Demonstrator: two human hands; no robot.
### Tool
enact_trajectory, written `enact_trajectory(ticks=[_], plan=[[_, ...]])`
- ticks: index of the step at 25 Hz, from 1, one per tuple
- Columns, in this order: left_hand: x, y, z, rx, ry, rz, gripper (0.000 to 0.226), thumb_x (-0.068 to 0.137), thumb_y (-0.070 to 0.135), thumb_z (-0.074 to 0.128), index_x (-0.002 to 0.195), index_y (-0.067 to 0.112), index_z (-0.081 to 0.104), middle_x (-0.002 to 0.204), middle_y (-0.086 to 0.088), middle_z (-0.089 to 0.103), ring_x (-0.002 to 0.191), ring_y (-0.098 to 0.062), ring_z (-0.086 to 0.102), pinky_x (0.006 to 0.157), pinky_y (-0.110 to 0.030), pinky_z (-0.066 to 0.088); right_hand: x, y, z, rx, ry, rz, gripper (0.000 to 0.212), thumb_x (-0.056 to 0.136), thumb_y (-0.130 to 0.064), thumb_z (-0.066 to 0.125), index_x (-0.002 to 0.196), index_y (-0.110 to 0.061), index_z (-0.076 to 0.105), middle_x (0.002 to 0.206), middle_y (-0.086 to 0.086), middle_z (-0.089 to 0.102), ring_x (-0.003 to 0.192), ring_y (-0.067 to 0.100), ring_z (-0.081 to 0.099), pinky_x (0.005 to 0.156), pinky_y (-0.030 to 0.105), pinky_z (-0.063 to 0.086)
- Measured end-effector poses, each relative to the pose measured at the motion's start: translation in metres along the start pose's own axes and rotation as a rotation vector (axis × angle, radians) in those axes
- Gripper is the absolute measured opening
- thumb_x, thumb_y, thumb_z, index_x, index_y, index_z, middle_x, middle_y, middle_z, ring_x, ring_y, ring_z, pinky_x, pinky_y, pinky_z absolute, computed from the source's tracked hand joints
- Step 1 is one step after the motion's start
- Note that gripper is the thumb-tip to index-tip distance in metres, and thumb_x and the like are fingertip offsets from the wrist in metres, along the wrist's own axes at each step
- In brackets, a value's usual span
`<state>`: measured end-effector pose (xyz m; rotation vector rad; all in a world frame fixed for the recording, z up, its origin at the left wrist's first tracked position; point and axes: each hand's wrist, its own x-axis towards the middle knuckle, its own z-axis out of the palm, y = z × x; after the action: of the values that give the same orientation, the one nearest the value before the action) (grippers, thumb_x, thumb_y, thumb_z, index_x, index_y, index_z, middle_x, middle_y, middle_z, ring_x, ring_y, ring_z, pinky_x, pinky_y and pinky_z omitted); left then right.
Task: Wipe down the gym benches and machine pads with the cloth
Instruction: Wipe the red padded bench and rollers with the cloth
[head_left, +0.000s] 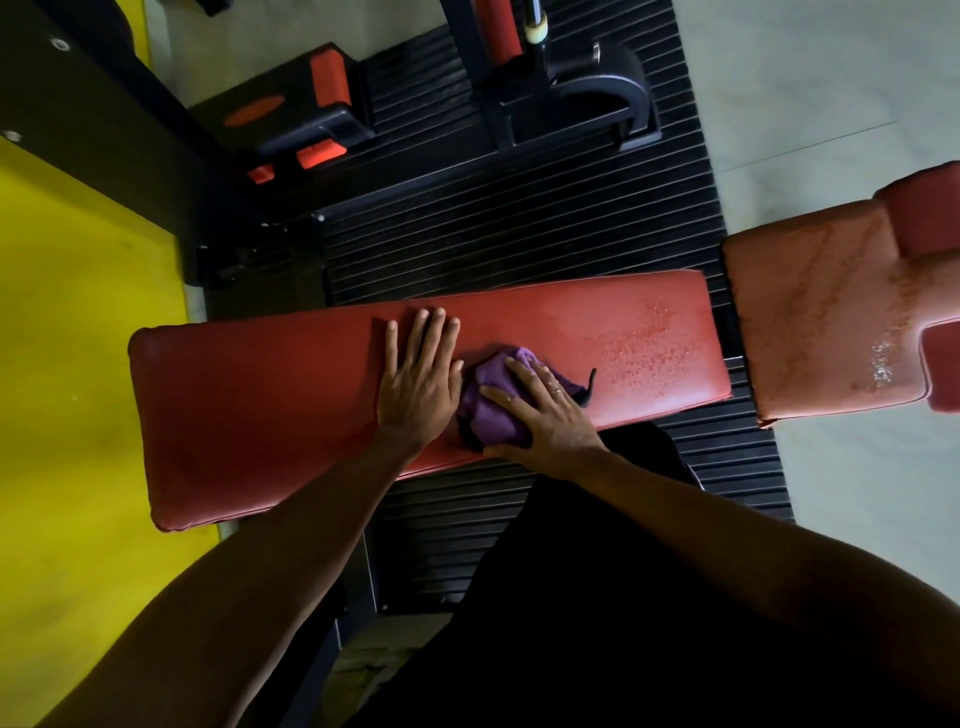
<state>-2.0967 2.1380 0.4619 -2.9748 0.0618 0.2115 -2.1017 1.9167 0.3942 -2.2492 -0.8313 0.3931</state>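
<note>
The left hand lies flat on the long red vinyl tabletop of the gym bench, fingers straight and slightly spread, holding nothing. It most likely serves as a brace, so that the person's weight can lean over the pad while the other arm works. Just beside it, almost touching, the right hand is spread over the crumpled purple cloth, fingers nearly straight and pressing it down onto the tabletop rather than clutching it. A bunched cloth under a flat palm covers a broad strip and soaks up more. The cloth sits near the middle of the pad, towards its near edge. A patch of water droplets glistens on the tabletop to the right of the cloth, which suggests that end has been sprayed and not yet wiped. The separate wet red seat pad further right, streaked with liquid, looks untouched as well. Everything stands over a black ribbed rubber mat.
</note>
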Motion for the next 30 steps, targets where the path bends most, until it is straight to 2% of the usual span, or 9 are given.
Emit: enact_trajectory(ticks=[2,5,10,12,14,17,20,25,30], plan=[[0.0,0.001,0.0,0.001,-0.002,0.018,0.057,0.105,0.04,0.034,0.156,0.015,0.033,0.163,-0.008,0.029,0.153,-0.026,0.022,0.123,-0.057,0.01,-0.022,0.031,-0.006,-0.04,-0.014,0.021,0.083,0.086,-0.075,0.054,0.156,-0.037,0.034,0.169,0.013,0.016,0.155,0.039,0.014,0.123,0.057,0.024],[0.002,0.001,0.0,0.002,0.002,0.005,0.057,0.105,0.04,0.035,0.156,0.016,0.033,0.163,-0.007,0.03,0.153,-0.026,0.021,0.123,-0.057,0.01,-0.034,0.068,-0.027,-0.016,-0.044,0.296,0.085,0.085,-0.076,0.051,0.157,-0.041,0.025,0.17,0.012,0.01,0.152,0.042,0.019,0.109,0.066,0.04],[0.001,0.002,0.0,-0.01,0.019,0.003,0.056,0.104,0.038,0.039,0.155,0.015,0.036,0.162,-0.008,0.032,0.152,-0.027,0.024,0.123,-0.058,0.011,0.029,0.046,-0.027,0.134,0.163,0.666,0.079,0.089,-0.068,0.06,0.156,-0.039,0.031,0.167,0.01,0.018,0.152,0.04,0.017,0.114,0.064,0.035],[0.004,0.006,0.0,-0.034,0.038,-0.015,0.056,0.1,0.035,0.044,0.152,0.013,0.041,0.16,-0.008,0.037,0.15,-0.027,0.028,0.122,-0.059,0.012,0.036,0.023,-0.019,0.128,0.181,0.589,0.078,0.089,-0.065,0.063,0.156,-0.038,0.035,0.167,0.013,0.018,0.153,0.04,0.015,0.118,0.057,0.027],[0.009,0.01,-0.001,-0.047,0.028,-0.013,0.058,0.098,0.034,0.045,0.151,0.013,0.042,0.159,-0.007,0.038,0.15,-0.028,0.028,0.122,-0.06,0.011,0.017,0.017,-0.018,0.071,0.067,0.406,0.081,0.087,-0.067,0.063,0.157,-0.039,0.032,0.17,0.008,0.012,0.156,0.036,0.01,0.121,0.049,0.017],[0.014,0.011,-0.002,-0.041,-0.009,-0.006,0.059,0.098,0.035,0.044,0.154,0.016,0.039,0.161,-0.005,0.035,0.151,-0.026,0.025,0.122,-0.059,0.007,-0.023,0.054,-0.026,-0.022,-0.055,0.259,0.085,0.085,-0.077,0.054,0.158,-0.044,0.024,0.171,0.003,0.005,0.156,0.034,0.014,0.119,0.054,0.029],[0.014,0.011,-0.001,-0.045,-0.012,-0.005,0.058,0.099,0.034,0.045,0.154,0.015,0.039,0.161,-0.006,0.034,0.151,-0.026,0.025,0.123,-0.058,0.007,-0.035,0.093,-0.036,0.025,0.01,0.505,0.087,0.083,-0.077,0.055,0.157,-0.043,0.025,0.169,0.005,0.014,0.149,0.037,0.028,0.106,0.06,0.045],[0.04,0.025,0.003,-0.088,-0.016,0.052,0.057,0.098,0.032,0.043,0.151,0.013,0.042,0.159,-0.008,0.038,0.149,-0.027,0.029,0.123,-0.058,0.009,0.05,0.085,-0.045,0.174,0.236,0.889,0.075,0.087,-0.061,0.065,0.152,-0.041,0.034,0.15,0.008,0.029,0.135,0.041,0.034,0.1,0.061,0.048],[0.073,0.053,0.013,-0.076,-0.078,0.089,0.057,0.099,0.034,0.039,0.151,0.012,0.043,0.158,-0.009,0.039,0.147,-0.028,0.033,0.123,-0.058,0.009,0.033,0.048,-0.035,0.085,0.121,0.518,0.077,0.089,-0.06,0.065,0.155,-0.036,0.036,0.164,0.01,0.023,0.15,0.039,0.021,0.113,0.06,0.038]])
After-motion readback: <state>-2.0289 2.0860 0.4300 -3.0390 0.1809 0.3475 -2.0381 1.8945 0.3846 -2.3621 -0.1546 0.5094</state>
